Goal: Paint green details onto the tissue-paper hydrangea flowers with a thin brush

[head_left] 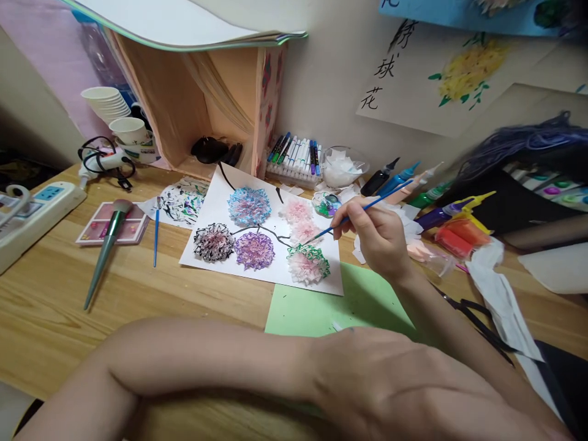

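On white paper sheet [215, 214] with tissue flowers: right hand [379, 236] pinches thin blue paintbrush [362, 211], tip touching green-edged pink tissue flower [309, 263]. Left hand [395, 386] lies flat, fingers relaxed, holding nothing, on wooden surface [55, 294] below sheet, partly over green paper [321, 306].

Open lane: bare worktop [59, 294] front left, between makeup brush [106, 248] and white sheet [215, 208]. Only thin blue brush [156, 231] lying in it. Left forearm [193, 361] lies across near edge, blocks approach from front. Back row packed tight: marker rack [296, 158], bowl [342, 166], paint bottles [395, 177] shoulder to shoulder. Right side cluttered too, tubes [452, 236], scissors [478, 318], paper scraps [500, 300]. Power strip [32, 214] and cup stack [108, 104] crowd far left corner.
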